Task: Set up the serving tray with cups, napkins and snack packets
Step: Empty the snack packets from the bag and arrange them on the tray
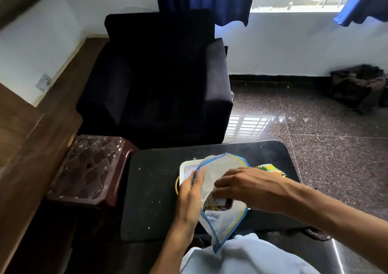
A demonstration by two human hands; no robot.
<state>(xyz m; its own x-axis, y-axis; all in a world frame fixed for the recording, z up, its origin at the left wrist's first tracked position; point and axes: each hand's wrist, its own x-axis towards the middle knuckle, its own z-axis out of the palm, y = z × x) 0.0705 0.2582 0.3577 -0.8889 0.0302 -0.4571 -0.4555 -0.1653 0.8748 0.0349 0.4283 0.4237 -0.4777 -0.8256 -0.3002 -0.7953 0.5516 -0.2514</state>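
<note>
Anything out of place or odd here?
Yellow-green snack packet lies on the black table, apparently outside the white tray. Pale specks dot the tabletop. Nothing looks spilled or damaged.

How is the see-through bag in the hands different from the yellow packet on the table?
The see-through plastic bag with blue-and-yellow edges is bigger and pale; the yellow-green snack packet is smaller and brightly printed. The left hand holds the bag, but the packet lies untouched on the black table. Both look crinkly.
</note>
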